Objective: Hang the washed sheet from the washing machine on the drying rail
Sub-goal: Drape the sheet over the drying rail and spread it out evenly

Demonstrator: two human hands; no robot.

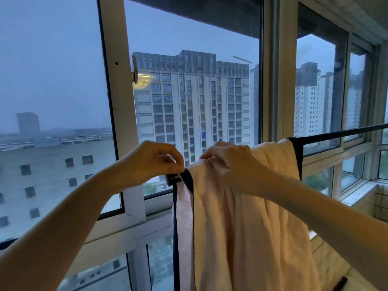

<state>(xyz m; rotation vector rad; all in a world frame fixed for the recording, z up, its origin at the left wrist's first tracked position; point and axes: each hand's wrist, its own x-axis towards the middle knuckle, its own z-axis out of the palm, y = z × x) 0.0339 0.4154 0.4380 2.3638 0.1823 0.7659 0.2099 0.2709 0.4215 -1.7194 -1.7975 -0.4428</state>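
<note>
Two bare hands up at the drying rail, both forearms in from below. Far to the left of the left hand, window glass and a low grey block outside; above that hand, a white window frame with a metal handle. On the left hand, fingers curled, thumb and forefinger tips pressed together on the dark trim of the sheet, right at the rail's black end cap, just under the fingertips. Between the two hands, a short gap, with a tall grey building behind the glass. On the right hand, fingers bent down and closed on a bunch of the pale pink fabric at the top of the fold, over the rail. Below both hands, the sheet draped over the rail, in loose creased folds down past the bottom edge of view, with one dark-edged strip straight down under the left hand. To the right of the right hand, more sheet over the rail as far as a second dark edge, then bare black rail up towards the far right windows. Beyond the right forearm, a pale tiled ledge along the window wall.
</note>
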